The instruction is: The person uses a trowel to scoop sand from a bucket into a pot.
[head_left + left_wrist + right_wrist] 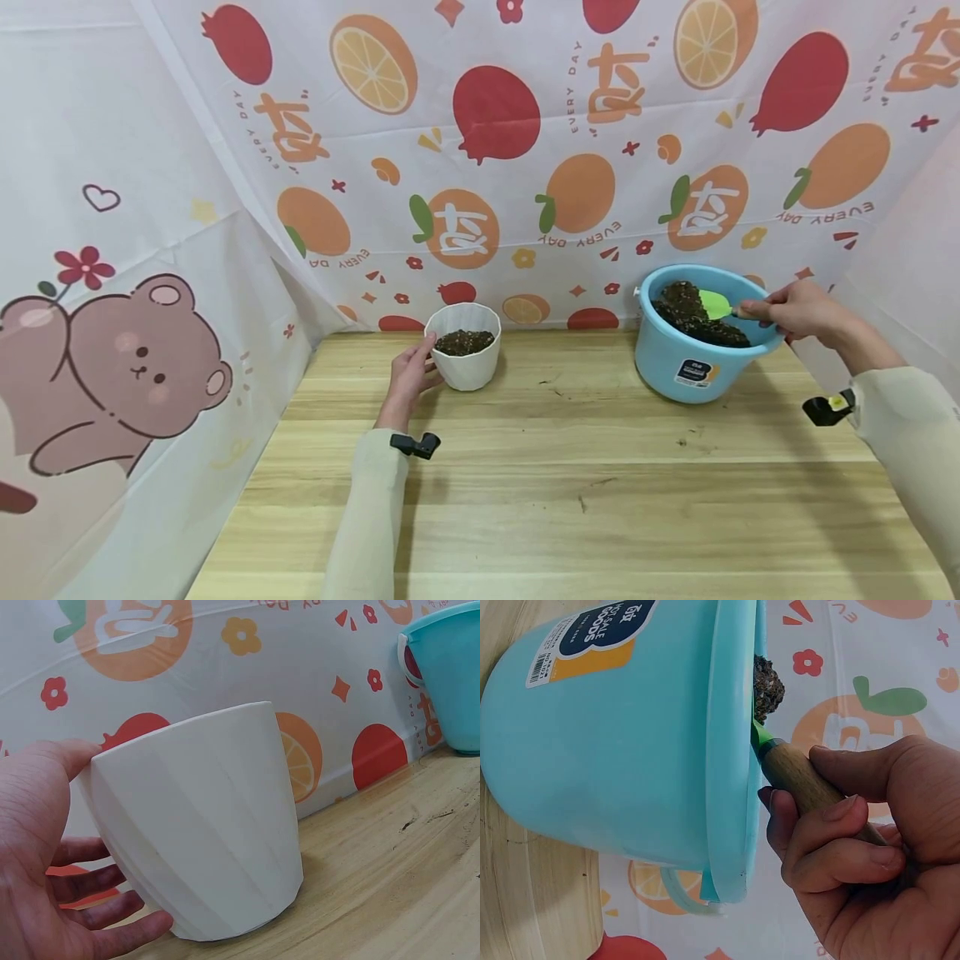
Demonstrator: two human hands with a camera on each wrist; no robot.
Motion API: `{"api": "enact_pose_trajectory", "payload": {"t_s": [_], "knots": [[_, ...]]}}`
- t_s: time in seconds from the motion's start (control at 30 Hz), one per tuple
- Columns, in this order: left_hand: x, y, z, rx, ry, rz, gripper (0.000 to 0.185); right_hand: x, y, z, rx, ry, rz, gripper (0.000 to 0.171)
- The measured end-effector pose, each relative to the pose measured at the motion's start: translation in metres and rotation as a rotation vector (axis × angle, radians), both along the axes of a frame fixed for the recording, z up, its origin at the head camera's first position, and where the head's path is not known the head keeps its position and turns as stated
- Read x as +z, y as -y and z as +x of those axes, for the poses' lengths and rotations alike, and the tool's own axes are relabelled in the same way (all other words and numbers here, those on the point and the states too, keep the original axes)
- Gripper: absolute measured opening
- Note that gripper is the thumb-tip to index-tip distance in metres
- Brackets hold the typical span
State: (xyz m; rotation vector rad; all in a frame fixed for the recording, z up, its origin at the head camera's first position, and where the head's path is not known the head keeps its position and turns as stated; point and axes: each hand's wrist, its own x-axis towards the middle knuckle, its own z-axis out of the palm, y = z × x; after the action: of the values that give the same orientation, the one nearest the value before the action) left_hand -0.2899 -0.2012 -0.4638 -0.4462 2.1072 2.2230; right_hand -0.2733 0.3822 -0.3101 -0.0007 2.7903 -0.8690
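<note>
right hand (797, 311) grips the wooden handle (804, 780) of a green trowel (715, 304), fingers curled tight around it; the blade lies over the dark soil (693, 315) inside the blue bucket (693, 367), just in front of the knuckles. left hand (409, 377) cups the side of the white pot (465, 364), thumb near the rim and fingers curved around the wall. this pot holds some soil and stands on the wooden table (570, 492), well apart from the bucket. behind both hangs a fruit-print cloth (525, 150)
</note>
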Motion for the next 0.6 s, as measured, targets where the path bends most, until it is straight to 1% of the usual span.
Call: {"api": "enact_pose_trajectory", "payload": {"t_s": [0.37, 0.6], "knots": [[0.0010, -0.0008, 0.0006, -0.007, 0.002, 0.004, 0.070, 0.0036, -0.0036, 0.0010, -0.014, 0.001, 0.018, 0.062], [0.0012, -0.0015, 0.0003, -0.007, 0.002, 0.003, 0.071, 0.0042, -0.0062, 0.0017, -0.021, 0.003, 0.022, 0.063]]}}
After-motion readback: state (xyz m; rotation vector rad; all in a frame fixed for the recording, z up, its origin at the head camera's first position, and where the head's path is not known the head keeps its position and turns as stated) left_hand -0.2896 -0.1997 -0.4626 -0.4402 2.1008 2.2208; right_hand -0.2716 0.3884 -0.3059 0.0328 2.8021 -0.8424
